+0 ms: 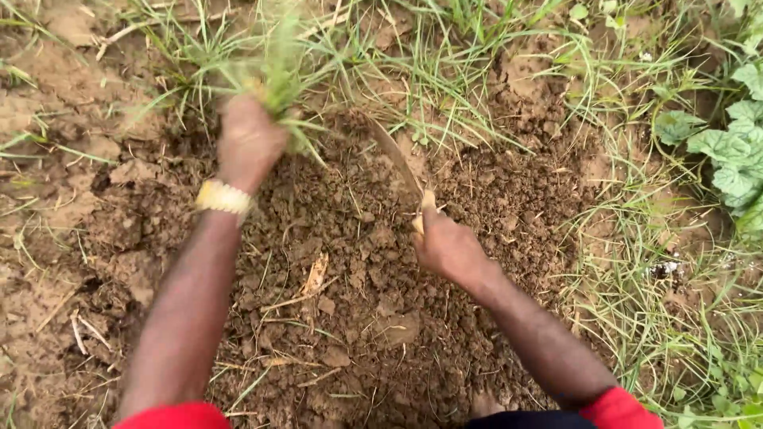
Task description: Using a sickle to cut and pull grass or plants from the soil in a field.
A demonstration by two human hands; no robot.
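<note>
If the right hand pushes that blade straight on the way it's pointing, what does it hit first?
Probably the grass stems at the dug soil's edge: the right hand aims its curved blade up-left toward them. Depth is unclear.

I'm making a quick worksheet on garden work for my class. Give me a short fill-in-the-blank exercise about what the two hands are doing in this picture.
1. The left hand grips a tuft of green ____.
2. The right hand holds a curved blade by its ____ handle.
3. The left wrist wears a ____-coloured watch.
4. Between the arms lies loose, clumpy brown ____.

Missing words: grass; wooden; gold; soil
</note>
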